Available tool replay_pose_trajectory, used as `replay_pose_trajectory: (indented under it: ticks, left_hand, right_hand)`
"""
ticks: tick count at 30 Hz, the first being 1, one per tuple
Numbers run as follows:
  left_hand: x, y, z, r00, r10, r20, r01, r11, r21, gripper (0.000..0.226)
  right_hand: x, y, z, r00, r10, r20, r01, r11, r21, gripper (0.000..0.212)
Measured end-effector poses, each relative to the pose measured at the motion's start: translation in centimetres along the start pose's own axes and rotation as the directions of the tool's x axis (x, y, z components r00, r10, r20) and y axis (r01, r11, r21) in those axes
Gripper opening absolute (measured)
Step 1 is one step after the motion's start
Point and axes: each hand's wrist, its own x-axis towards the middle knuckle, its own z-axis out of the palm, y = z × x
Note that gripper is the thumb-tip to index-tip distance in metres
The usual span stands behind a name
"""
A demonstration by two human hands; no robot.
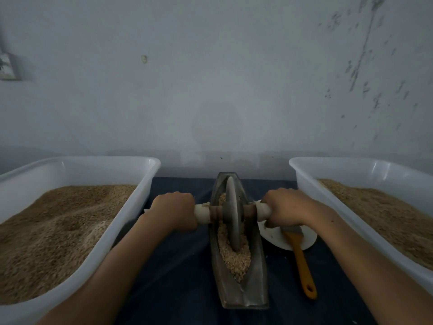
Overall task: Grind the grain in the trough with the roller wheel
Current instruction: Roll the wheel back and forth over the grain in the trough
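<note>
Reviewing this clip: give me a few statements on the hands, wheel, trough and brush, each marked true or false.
1. Both hands grip the axle handles, the left hand on one side of the roller wheel and the right hand on the other. True.
2. The wheel lies flat on the cloth. False: it stands on edge in the trough.
3. Grain lies in the trough. True.
4. The right hand holds the brush. False: it lies beside the trough, head on a white plate.
5. Both side tubs are empty. False: the left tub and right tub hold grain.
</note>
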Motion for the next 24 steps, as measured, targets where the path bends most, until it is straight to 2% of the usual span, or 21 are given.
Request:
replay_pose_trajectory:
  ticks: [3, 4, 7, 10, 13, 15, 18, 21, 24]
  left_hand:
    - [-0.1, 0.3, 0.0, 0.997, -0.003, -0.075, 0.005, 0.999, 0.033, 0.033]
    - [-0.1, 0.4, 0.1, 0.991, -0.003, -0.130, 0.010, 0.999, 0.051, 0.029]
    - [-0.3, 0.9, 0.4, 0.949, -0.005, -0.314, 0.033, 0.996, 0.084, 0.020]
    - [-0.4, 1.1, 0.6, 0.930, -0.012, -0.367, 0.043, 0.996, 0.079, 0.019]
    - [-0.5, 0.9, 0.5, 0.947, -0.003, -0.322, 0.037, 0.994, 0.102, 0.021]
    - [-0.5, 0.8, 0.3, 0.966, 0.010, -0.259, 0.021, 0.993, 0.116, 0.022]
    - [-0.7, 0.8, -0.3, 0.987, 0.013, -0.160, 0.006, 0.993, 0.117, 0.025]
    - [-0.7, 0.8, -0.6, 0.992, 0.028, -0.121, -0.013, 0.993, 0.121, 0.026]
    - [-0.5, 0.7, -0.3, 0.987, 0.023, -0.156, -0.006, 0.994, 0.111, 0.024]
  right_hand:
    - [0.2, 0.2, 0.6, 0.999, 0.007, -0.040, -0.006, 1.000, 0.025, 0.015]
    - [0.2, 0.2, 0.8, 0.996, 0.008, -0.084, -0.005, 0.999, 0.032, 0.010]
    - [0.4, 0.1, 1.7, 0.961, 0.033, -0.273, -0.022, 0.999, 0.042, 0.014]
    - [0.5, 0.0, 2.1, 0.933, 0.047, -0.358, -0.032, 0.998, 0.047, 0.013]
    - [0.4, 0.2, 1.7, 0.961, 0.028, -0.273, -0.019, 0.999, 0.036, 0.014]
    - [0.3, 0.5, 1.1, 0.989, 0.008, -0.149, -0.001, 0.999, 0.042, 0.007]
    - [0.1, 0.7, 0.4, 1.000, 0.014, 0.021, -0.016, 0.997, 0.077, 0.022]
    - [0.1, 0.8, 0.4, 0.998, 0.002, 0.070, -0.010, 0.993, 0.116, 0.016]
    - [0.3, 0.8, 0.7, 1.000, 0.009, 0.021, -0.011, 0.996, 0.087, 0.016]
